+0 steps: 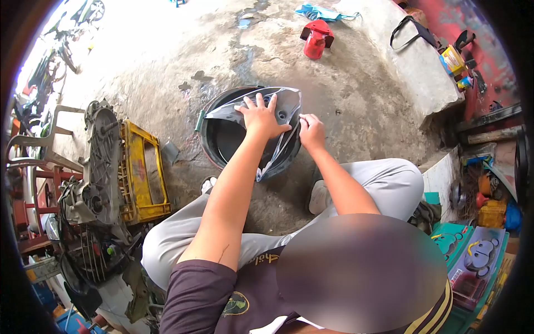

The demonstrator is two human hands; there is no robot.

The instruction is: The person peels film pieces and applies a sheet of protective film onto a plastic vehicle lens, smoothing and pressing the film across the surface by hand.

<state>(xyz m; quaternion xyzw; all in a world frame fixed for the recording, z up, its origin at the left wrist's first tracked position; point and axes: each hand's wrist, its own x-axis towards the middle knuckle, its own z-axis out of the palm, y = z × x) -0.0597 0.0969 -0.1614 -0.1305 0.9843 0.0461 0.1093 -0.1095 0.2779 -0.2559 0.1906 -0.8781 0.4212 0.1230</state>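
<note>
A glossy panel with pale edges lies across the top of a round black basin on the floor. My left hand rests on the panel with its fingers spread. At the panel's right edge is my right hand, its fingers pinched together; what is between the fingertips is too small to make out. Dark liquid or a dark bottom shows inside the basin, below my left hand.
Ahead stands a red container, with a blue cloth beyond it. A yellow crate and metal engine parts are at the left. Toolboxes lie at the lower right, near a concrete ledge.
</note>
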